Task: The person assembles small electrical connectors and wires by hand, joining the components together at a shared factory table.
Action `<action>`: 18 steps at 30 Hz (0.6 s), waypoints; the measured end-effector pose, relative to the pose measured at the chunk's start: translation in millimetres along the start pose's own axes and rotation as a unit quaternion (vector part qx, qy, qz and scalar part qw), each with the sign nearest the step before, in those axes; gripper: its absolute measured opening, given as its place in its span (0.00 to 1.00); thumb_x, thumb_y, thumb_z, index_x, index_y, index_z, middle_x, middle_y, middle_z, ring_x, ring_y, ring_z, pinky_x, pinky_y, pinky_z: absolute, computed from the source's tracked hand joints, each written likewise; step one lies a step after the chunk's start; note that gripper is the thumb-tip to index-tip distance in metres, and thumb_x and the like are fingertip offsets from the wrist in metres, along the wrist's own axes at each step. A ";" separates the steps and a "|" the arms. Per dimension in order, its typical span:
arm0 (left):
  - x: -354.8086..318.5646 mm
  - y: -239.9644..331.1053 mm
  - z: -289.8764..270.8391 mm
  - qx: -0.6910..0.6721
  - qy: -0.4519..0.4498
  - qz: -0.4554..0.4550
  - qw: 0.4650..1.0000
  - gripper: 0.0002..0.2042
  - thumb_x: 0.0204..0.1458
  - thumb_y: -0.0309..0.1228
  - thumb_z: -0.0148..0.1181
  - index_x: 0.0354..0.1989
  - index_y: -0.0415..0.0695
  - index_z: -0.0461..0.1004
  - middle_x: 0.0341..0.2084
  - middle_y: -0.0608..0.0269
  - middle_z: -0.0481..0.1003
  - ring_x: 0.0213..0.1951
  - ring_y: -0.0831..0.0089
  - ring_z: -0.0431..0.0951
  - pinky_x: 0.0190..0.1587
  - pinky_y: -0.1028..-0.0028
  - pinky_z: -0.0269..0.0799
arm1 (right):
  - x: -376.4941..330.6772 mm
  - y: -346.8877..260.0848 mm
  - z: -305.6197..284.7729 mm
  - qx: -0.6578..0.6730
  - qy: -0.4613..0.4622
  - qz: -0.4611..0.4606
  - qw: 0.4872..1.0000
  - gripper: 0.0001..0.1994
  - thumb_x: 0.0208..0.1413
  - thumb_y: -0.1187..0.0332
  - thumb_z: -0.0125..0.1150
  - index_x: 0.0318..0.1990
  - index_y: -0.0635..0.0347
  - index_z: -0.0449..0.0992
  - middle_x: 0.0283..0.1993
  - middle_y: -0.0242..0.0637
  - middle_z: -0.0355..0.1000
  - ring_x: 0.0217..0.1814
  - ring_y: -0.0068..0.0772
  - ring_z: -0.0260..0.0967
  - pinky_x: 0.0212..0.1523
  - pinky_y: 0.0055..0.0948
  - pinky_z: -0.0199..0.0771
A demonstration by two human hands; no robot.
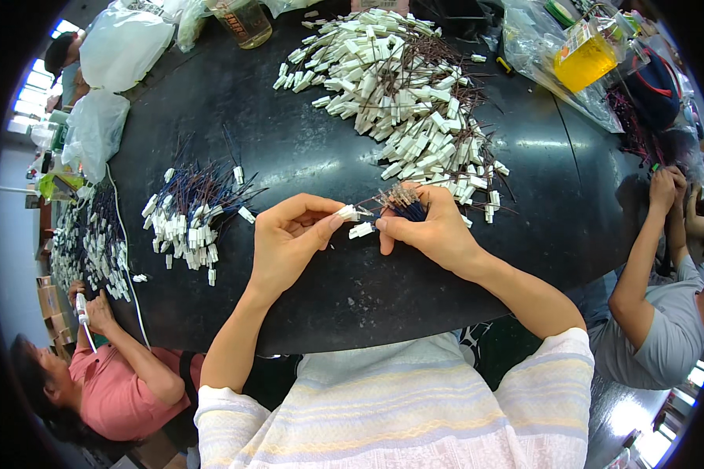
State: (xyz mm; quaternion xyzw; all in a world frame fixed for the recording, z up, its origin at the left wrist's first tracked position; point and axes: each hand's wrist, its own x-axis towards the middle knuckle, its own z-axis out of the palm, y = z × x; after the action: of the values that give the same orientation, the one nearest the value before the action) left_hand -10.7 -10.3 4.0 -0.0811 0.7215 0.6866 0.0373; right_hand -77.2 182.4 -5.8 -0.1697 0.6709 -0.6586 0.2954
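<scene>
Between thumb and fingers, my left hand (296, 234) pinches a small white plastic connector (347, 213). My right hand (434, 227) is closed round a bundle of dark blue wires (405, 205) with bare metal terminals at their ends. Its thumb and fingers meet close to the connector, where a thin wire runs between the two hands. Just below, another white connector (360, 230) sits by my right thumb. A large heap of white connectors with brown wires (414, 94) spreads beyond my hands. Off to the left lies a smaller pile of connectors with blue and brown wires (188, 223).
The black table (352, 309) has a curved near edge. Plastic bags (125, 47), a cup of brown drink (242, 22) and a bottle of yellow liquid (585, 56) stand along the far side. A person in pink (125, 383) works at left, another in grey (657, 336) at right.
</scene>
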 end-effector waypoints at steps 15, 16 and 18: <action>-2.1 -6.6 7.4 0.130 0.000 0.100 0.986 0.06 0.46 0.20 0.58 0.33 0.37 0.76 0.20 0.67 0.75 0.19 0.88 0.68 0.20 0.86 0.62 | -0.6 4.0 -9.3 0.118 -0.040 0.049 0.991 0.06 0.48 0.72 0.58 0.31 0.65 0.71 0.19 0.37 0.71 0.15 0.10 0.51 0.13 0.14 0.44; -2.7 -6.0 7.8 0.130 0.000 0.100 0.986 0.06 0.46 0.20 0.58 0.33 0.37 0.76 0.20 0.67 0.75 0.19 0.88 0.68 0.20 0.86 0.62 | -0.3 2.3 -8.2 0.119 -0.040 0.049 0.991 0.06 0.48 0.72 0.58 0.31 0.65 0.71 0.19 0.37 0.71 0.15 0.10 0.51 0.13 0.14 0.44; -3.7 -4.0 9.9 0.117 -0.010 0.089 0.989 0.06 0.46 0.18 0.58 0.34 0.35 0.76 0.21 0.65 0.74 0.19 0.87 0.67 0.20 0.87 0.61 | -0.3 -2.6 -5.4 0.071 -0.022 0.042 0.996 0.03 0.45 0.73 0.57 0.27 0.64 0.71 0.19 0.32 0.71 0.21 0.15 0.64 0.23 0.17 0.61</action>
State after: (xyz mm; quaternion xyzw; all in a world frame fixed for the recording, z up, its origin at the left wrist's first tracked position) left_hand -7.0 -0.4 0.1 -0.0053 0.8011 0.5985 -0.0075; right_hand -80.6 186.6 -3.4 -0.1347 0.6223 -0.6878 0.3485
